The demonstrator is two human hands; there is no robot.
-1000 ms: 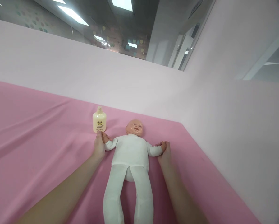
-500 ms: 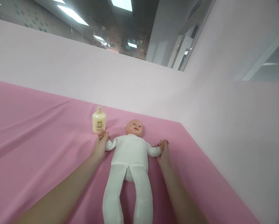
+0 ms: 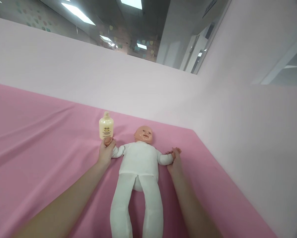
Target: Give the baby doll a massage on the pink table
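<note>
A baby doll [image 3: 138, 162] in a white suit lies on its back on the pink sheet [image 3: 39, 148], head away from me, arms spread out. My left hand [image 3: 105, 153] is closed around the doll's hand on the left side. My right hand [image 3: 174, 161] grips the doll's other hand on the right side. A pale yellow pump bottle [image 3: 106, 126] stands upright just beyond my left hand, close to the doll's head.
Pale pink padded walls [image 3: 237, 109] rise behind and to the right of the sheet, meeting in a corner. The sheet has soft folds on the left. Ceiling lights show above the walls.
My left hand has closed further around the doll's hand and lifted it slightly. The view has shifted a little; both arms stay at the doll's sides.
</note>
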